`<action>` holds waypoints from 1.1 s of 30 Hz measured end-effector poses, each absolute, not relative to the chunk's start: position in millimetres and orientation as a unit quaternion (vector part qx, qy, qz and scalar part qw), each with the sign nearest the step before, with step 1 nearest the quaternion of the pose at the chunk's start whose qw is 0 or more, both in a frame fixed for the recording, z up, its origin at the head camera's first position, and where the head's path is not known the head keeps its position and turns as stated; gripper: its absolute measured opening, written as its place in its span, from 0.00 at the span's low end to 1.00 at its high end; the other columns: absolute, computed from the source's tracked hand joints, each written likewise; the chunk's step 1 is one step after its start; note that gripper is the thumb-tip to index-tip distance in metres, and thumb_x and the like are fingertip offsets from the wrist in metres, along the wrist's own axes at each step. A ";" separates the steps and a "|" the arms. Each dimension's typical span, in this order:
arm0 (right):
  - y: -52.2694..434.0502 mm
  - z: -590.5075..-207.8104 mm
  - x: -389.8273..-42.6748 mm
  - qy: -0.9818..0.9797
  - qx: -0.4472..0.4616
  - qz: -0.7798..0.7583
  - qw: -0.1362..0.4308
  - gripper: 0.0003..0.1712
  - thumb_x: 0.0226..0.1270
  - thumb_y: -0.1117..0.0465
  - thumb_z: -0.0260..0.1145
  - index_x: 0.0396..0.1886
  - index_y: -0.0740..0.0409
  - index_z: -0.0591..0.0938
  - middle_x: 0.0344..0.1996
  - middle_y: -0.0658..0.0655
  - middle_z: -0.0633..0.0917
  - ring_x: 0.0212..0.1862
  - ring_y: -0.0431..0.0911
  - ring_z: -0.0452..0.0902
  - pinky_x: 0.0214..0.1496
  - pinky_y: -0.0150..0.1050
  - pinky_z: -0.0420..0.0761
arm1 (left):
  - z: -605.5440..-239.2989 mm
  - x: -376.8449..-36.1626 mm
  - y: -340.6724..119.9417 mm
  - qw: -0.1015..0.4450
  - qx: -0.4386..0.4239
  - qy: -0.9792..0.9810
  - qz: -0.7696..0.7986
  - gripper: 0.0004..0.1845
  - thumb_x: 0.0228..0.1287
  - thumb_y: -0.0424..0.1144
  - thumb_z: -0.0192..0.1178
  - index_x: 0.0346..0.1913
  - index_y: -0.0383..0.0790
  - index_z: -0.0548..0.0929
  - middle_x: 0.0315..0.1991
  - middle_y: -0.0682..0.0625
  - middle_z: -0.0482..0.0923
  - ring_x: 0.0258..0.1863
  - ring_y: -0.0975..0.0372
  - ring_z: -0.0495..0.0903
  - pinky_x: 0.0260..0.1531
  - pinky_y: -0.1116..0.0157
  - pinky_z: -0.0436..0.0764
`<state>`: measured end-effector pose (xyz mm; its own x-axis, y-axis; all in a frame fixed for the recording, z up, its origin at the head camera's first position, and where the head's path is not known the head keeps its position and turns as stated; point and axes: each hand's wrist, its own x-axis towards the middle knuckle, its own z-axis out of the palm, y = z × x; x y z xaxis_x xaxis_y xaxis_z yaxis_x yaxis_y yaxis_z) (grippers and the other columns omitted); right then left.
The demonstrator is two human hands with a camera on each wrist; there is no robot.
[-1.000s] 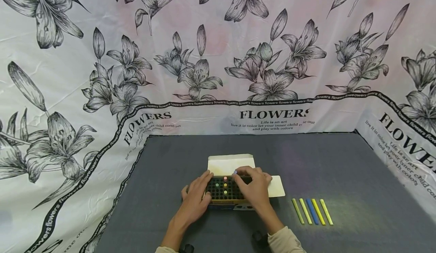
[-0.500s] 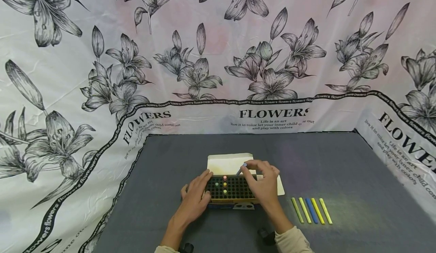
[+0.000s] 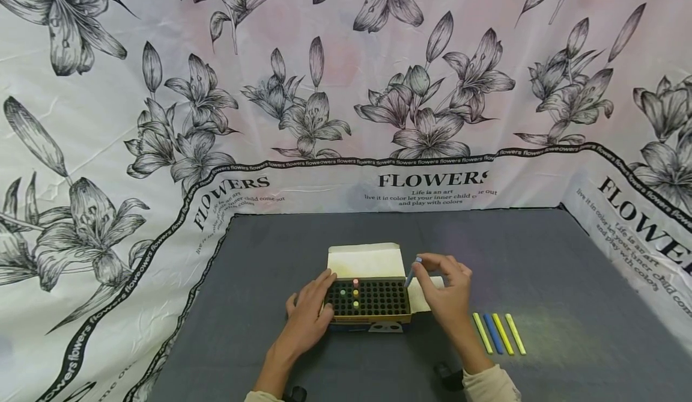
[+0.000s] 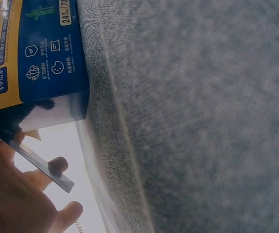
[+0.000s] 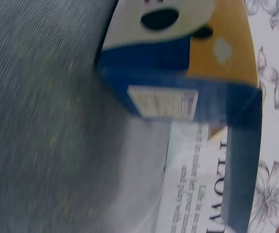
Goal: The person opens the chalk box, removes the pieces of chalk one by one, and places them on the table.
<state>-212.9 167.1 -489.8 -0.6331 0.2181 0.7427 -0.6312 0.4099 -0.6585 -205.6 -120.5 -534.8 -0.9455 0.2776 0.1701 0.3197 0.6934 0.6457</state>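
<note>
An open chalk box (image 3: 373,318) with a black holed insert (image 3: 381,297) sits on the grey table. Several coloured chalk ends, pink, yellow and green, show in the holes toward its left. My left hand (image 3: 307,310) holds the box by its left end, thumb at the front corner and fingertips at the far corner. In the left wrist view the hand (image 4: 18,194) lies by the box's side flap (image 4: 44,167). Just right of the box, my right hand (image 3: 447,286) pinches a blue chalk stick (image 3: 410,275) near its top. The right wrist view shows only a fingertip.
Several chalk sticks, yellow and blue (image 3: 493,333), lie in a row to the right, by the right forearm. The box's lid (image 3: 364,261) is folded back, and a white flap (image 3: 418,300) sticks out right. A flower-printed cloth (image 3: 432,185) stands behind the table (image 3: 270,246).
My right hand has moved right with the blue chalk stick, from over the holes to beyond the box's right end. My right forearm now covers the leftmost stick. My left hand stays put.
</note>
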 end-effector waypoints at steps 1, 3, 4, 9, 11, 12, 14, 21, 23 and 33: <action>171.1 -489.6 -212.4 -0.733 0.145 0.522 0.411 0.13 0.50 0.79 0.73 0.37 0.65 0.89 0.25 0.60 0.87 0.35 0.37 0.76 0.61 0.38 0.56 | -534.5 -205.4 -120.3 0.030 -0.162 -0.919 -0.357 0.33 0.73 0.38 0.46 0.80 0.53 0.61 0.81 0.51 0.56 0.78 0.41 0.56 0.65 0.29 0.43; 179.6 -490.0 -211.3 -0.730 0.146 0.517 0.422 0.14 0.48 0.80 0.73 0.36 0.67 0.89 0.23 0.61 0.86 0.34 0.36 0.76 0.60 0.37 0.58 | -533.9 -205.1 -120.0 0.030 -0.162 -0.920 -0.356 0.33 0.73 0.38 0.46 0.80 0.52 0.61 0.81 0.51 0.56 0.78 0.41 0.56 0.65 0.28 0.43; 184.0 -490.7 -211.1 -0.729 0.146 0.515 0.427 0.15 0.47 0.81 0.73 0.36 0.67 0.89 0.23 0.61 0.85 0.33 0.35 0.75 0.59 0.36 0.58 | -533.5 -205.0 -119.9 0.031 -0.161 -0.920 -0.356 0.33 0.73 0.38 0.46 0.80 0.52 0.61 0.81 0.51 0.56 0.78 0.41 0.57 0.65 0.28 0.44; 206.8 -492.1 -207.2 -0.728 0.144 0.510 0.435 0.16 0.45 0.83 0.71 0.36 0.70 0.88 0.23 0.59 0.86 0.33 0.32 0.76 0.56 0.35 0.61 | -532.5 -204.2 -120.0 0.032 -0.159 -0.921 -0.355 0.33 0.73 0.37 0.46 0.80 0.52 0.62 0.81 0.50 0.57 0.78 0.41 0.57 0.64 0.28 0.44; 216.3 -491.3 -203.8 -0.734 0.135 0.511 0.427 0.16 0.47 0.82 0.71 0.37 0.69 0.88 0.24 0.52 0.87 0.35 0.29 0.76 0.58 0.35 0.61 | -532.4 -204.0 -120.0 0.032 -0.159 -0.920 -0.356 0.33 0.73 0.37 0.46 0.80 0.52 0.62 0.81 0.50 0.57 0.78 0.41 0.57 0.64 0.28 0.44; 221.2 -491.0 -201.9 -0.737 0.130 0.511 0.423 0.16 0.48 0.81 0.71 0.38 0.69 0.89 0.25 0.49 0.87 0.36 0.28 0.76 0.59 0.34 0.60 | -532.5 -204.1 -119.9 0.032 -0.159 -0.921 -0.355 0.33 0.73 0.37 0.46 0.80 0.52 0.62 0.81 0.50 0.57 0.78 0.41 0.57 0.64 0.28 0.44; 231.5 -492.0 -199.0 -0.744 0.123 0.508 0.417 0.16 0.48 0.81 0.72 0.39 0.68 0.89 0.26 0.43 0.87 0.37 0.27 0.76 0.61 0.34 0.59 | -532.8 -204.2 -119.8 0.032 -0.160 -0.920 -0.356 0.33 0.73 0.37 0.46 0.80 0.52 0.62 0.81 0.50 0.57 0.78 0.41 0.57 0.64 0.28 0.45; 266.7 -499.9 -190.0 -0.759 0.113 0.490 0.413 0.16 0.47 0.81 0.72 0.39 0.68 0.89 0.26 0.37 0.86 0.39 0.28 0.75 0.61 0.31 0.59 | -533.1 -204.9 -119.9 0.034 -0.161 -0.920 -0.356 0.33 0.73 0.37 0.47 0.80 0.54 0.61 0.81 0.51 0.57 0.78 0.42 0.57 0.64 0.28 0.45; 277.2 -500.4 -185.8 -0.766 0.114 0.480 0.412 0.16 0.48 0.81 0.72 0.39 0.68 0.89 0.25 0.37 0.86 0.38 0.27 0.76 0.59 0.28 0.63 | -533.0 -205.1 -119.3 0.033 -0.162 -0.920 -0.356 0.33 0.73 0.37 0.47 0.80 0.54 0.61 0.81 0.51 0.57 0.78 0.42 0.57 0.64 0.27 0.45; 322.4 -508.1 -164.7 -0.837 -0.001 0.452 0.307 0.12 0.60 0.72 0.73 0.44 0.61 0.89 0.23 0.49 0.88 0.31 0.30 0.79 0.46 0.19 0.73 | -534.3 -205.0 -119.5 0.034 -0.162 -0.918 -0.360 0.33 0.73 0.38 0.46 0.80 0.53 0.62 0.81 0.51 0.57 0.78 0.42 0.57 0.64 0.28 0.44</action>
